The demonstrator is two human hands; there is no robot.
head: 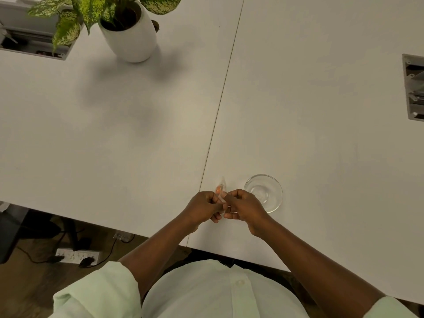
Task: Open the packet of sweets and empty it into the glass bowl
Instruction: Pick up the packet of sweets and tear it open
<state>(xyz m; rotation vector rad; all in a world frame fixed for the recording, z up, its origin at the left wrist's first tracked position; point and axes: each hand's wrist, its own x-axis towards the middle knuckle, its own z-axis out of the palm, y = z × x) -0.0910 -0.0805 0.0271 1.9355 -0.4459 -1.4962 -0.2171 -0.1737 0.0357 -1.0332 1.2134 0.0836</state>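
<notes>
A small clear packet of sweets (220, 188), with something orange showing inside, is pinched between both hands above the white table near its front edge. My left hand (203, 207) grips its left side and my right hand (244, 206) grips its right side, fingertips almost touching. Most of the packet is hidden by the fingers; only its far tip sticks out. The glass bowl (270, 185) stands on the table just right of my right hand and looks to hold nothing.
A potted plant in a white pot (129, 36) stands at the far left of the table (114, 134). Cable hatches are cut into the table at the far left (29, 35) and right edge (415, 88). A power strip (76, 255) lies on the floor below.
</notes>
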